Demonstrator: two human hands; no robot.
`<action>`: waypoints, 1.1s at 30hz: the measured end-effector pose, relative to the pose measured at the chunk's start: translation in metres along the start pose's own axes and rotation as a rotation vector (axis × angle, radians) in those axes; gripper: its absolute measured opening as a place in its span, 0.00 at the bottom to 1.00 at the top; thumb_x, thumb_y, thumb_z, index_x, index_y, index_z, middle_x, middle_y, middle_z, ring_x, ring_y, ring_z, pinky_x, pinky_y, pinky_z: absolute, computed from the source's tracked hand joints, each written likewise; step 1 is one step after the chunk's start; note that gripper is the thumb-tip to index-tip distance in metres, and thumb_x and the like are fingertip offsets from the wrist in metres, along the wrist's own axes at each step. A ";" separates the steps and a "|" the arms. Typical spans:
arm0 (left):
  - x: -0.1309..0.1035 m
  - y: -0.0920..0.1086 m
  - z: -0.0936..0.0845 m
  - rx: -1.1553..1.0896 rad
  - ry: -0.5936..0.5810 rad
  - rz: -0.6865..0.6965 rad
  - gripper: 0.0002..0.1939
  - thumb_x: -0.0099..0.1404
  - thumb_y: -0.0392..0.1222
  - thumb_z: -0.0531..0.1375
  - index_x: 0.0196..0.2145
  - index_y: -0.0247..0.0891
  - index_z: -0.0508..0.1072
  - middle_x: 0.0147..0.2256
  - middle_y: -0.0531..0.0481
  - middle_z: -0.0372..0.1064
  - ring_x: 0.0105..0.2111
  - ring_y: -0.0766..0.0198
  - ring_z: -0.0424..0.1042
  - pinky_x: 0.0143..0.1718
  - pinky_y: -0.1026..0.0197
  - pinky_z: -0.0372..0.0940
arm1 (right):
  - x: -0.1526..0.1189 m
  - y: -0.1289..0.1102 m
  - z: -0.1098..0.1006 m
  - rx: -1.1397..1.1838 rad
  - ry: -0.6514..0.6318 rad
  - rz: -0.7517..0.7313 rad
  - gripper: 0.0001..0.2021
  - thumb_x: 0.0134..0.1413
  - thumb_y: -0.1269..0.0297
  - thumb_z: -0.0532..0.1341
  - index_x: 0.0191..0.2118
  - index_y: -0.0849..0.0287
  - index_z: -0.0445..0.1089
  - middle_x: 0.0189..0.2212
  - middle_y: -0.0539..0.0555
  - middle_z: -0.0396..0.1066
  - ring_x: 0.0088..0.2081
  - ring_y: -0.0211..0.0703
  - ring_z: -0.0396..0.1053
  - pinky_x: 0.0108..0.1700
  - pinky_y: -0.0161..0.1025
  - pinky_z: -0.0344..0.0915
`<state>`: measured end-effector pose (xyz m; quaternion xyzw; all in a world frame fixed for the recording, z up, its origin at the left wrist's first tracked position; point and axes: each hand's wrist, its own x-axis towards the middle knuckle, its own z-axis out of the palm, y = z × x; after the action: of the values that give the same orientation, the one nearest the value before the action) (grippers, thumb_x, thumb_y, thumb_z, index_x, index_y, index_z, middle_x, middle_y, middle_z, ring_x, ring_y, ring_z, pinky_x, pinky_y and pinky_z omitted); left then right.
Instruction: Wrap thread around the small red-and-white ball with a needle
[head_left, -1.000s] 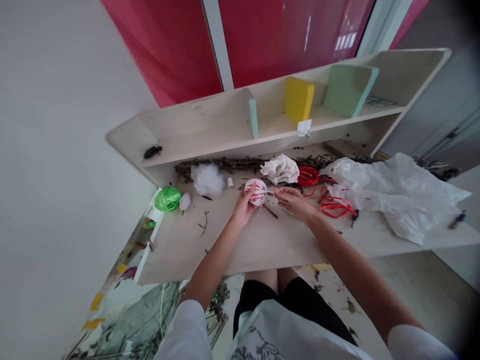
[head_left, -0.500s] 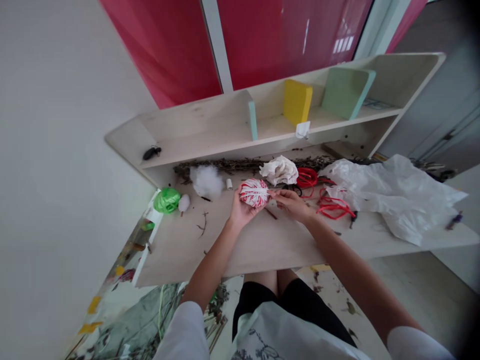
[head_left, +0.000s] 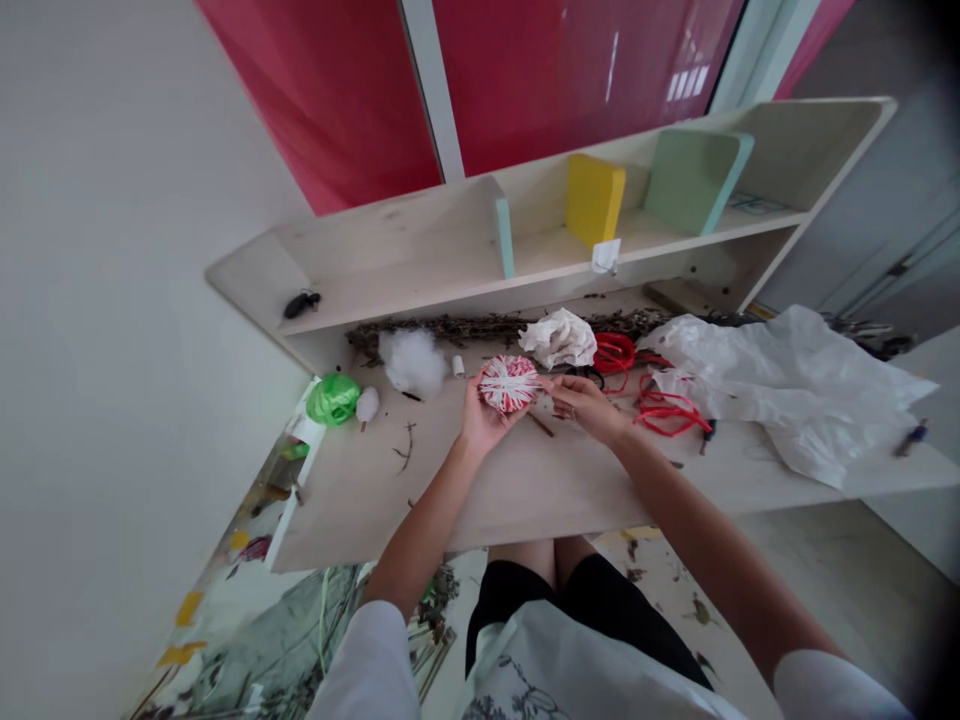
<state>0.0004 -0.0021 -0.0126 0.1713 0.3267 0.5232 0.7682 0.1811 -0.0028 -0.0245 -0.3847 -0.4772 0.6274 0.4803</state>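
My left hand (head_left: pixel 484 418) is closed around a round red ball wrapped in white strands (head_left: pixel 508 384), held above the desk. At the ball's right side, my right hand (head_left: pixel 581 402) has its fingers pinched together on a white strand that runs off the wrapping. The strand is thin, and its far end is hidden by the fingers. Just behind the ball lies a crumpled piece of whitish paper or cloth (head_left: pixel 559 339). A thin brown stick (head_left: pixel 541 425) rests on the desk below the hands.
Left on the desk (head_left: pixel 540 500) are a green plastic bundle (head_left: pixel 333 399), white fluff (head_left: pixel 412 362) and a small white spool (head_left: pixel 458 366). Red ribbon (head_left: pixel 670 412) and a clear plastic bag (head_left: pixel 795 390) lie right. Dry twigs (head_left: pixel 442 328) line the back beneath a shelf (head_left: pixel 420 275).
The ball has turned a little in my left hand, so its white strands now spread out from a centre. My right hand has shifted only slightly beside it.
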 end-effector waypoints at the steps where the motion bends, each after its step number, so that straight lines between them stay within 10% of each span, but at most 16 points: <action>1: 0.000 0.002 0.000 -0.015 0.009 0.008 0.24 0.59 0.56 0.56 0.50 0.44 0.69 0.42 0.47 0.74 0.41 0.56 0.75 0.40 0.53 0.70 | -0.001 -0.003 0.000 0.010 0.014 0.007 0.20 0.37 0.47 0.69 0.23 0.58 0.66 0.20 0.45 0.57 0.21 0.30 0.50 0.25 0.34 0.49; 33: -0.005 0.010 0.004 -0.056 -0.061 -0.084 0.28 0.64 0.61 0.47 0.47 0.40 0.72 0.38 0.44 0.76 0.35 0.61 0.76 0.31 0.63 0.71 | 0.001 0.003 -0.001 -0.092 0.002 -0.026 0.20 0.36 0.46 0.69 0.24 0.59 0.67 0.20 0.46 0.59 0.21 0.31 0.53 0.25 0.34 0.48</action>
<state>-0.0047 -0.0026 -0.0021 0.1516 0.2950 0.4938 0.8038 0.1811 -0.0019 -0.0279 -0.4009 -0.5102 0.5981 0.4704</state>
